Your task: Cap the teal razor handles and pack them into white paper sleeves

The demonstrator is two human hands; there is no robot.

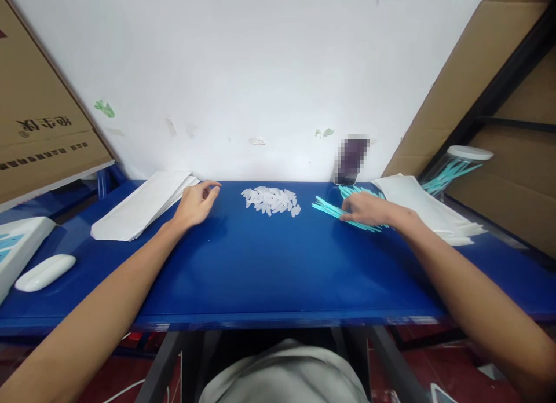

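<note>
My left hand (196, 203) rests on the blue table (260, 270) beside a stack of white paper sleeves (141, 209); its fingers are loosely curled and hold nothing. My right hand (367, 209) lies palm down on a pile of teal sticks (334, 209), fingers pressed onto them. A heap of small clear plastic pieces (271, 199) sits between the two hands, touched by neither.
A second stack of white sleeves (428, 209) lies at the right, with a clear jar of teal sticks (454, 168) on its side behind it. A white oval object (46, 271) and a white device (17, 244) sit far left. Cardboard boxes flank both sides.
</note>
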